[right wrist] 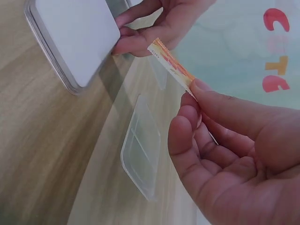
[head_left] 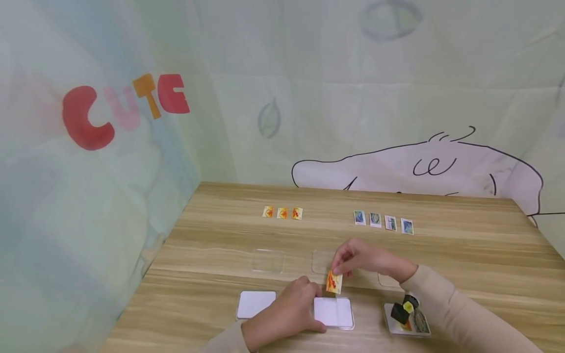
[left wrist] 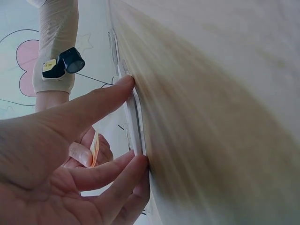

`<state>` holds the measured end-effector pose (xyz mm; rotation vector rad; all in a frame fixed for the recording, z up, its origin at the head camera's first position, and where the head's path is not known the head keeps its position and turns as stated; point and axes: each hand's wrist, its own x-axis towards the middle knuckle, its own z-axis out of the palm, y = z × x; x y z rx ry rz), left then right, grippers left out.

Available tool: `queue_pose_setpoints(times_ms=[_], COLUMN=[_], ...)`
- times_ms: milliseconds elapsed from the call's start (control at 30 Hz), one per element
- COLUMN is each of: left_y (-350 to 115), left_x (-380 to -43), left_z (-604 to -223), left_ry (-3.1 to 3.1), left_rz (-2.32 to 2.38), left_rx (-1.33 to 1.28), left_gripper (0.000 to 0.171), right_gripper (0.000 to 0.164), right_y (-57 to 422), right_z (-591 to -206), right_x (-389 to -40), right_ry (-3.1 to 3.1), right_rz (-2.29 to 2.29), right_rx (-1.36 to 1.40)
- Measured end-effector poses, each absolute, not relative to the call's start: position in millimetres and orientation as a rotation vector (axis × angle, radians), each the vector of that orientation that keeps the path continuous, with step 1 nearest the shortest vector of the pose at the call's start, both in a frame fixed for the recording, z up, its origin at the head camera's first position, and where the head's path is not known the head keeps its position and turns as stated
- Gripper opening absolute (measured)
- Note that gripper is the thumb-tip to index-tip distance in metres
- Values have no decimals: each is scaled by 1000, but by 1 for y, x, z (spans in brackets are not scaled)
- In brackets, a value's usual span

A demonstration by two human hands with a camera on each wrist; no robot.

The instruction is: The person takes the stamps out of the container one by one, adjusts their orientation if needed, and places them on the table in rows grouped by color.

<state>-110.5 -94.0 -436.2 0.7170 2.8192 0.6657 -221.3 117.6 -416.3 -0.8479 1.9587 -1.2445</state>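
My right hand (head_left: 359,257) pinches an orange-and-yellow postage stamp (head_left: 334,283) between thumb and fingertips, just above the far edge of a shallow clear box (head_left: 333,313) filled with white cards or paper. Perforated edges of the stamp (right wrist: 171,61) show in the right wrist view. My left hand (head_left: 289,306) grips that box at its left side. In the left wrist view, the left thumb (left wrist: 108,98) presses one end of the box's edge and the fingers (left wrist: 124,190) press the other.
A similar white-filled box (head_left: 256,303) lies left, and another box (head_left: 408,334) holding stamps lies right. Behind them are clear lids (head_left: 268,261). Three orange stamps (head_left: 282,213) and several blue-green stamps (head_left: 375,219) lie in rows farther back on the wooden table (head_left: 212,220).
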Motion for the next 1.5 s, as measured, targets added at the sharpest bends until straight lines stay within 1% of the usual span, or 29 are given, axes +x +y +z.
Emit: queue_pose_setpoints(times_ms=[300,733,1067,1500], left_y=[-94,-95,-95,-94], left_x=[-110,-110,-109,-110], left_z=[-436,-435,-435,-435], left_ry=[2820,2818,2826,2804], left_rz=[645,672,673,676], left_rx=[706,713,713,693], left_gripper=[59,59,57,57], right_gripper=[8,9,11,12], right_y=[118,111,107,106], right_z=[-414,-409,-406,-402], right_x=[-232,-248,-258,-273], right_ry=[1999,2018,2056,2069], right_rz=[-1223,-1207,-1198,-1201], right_rx=[-837,-869,-795,-784])
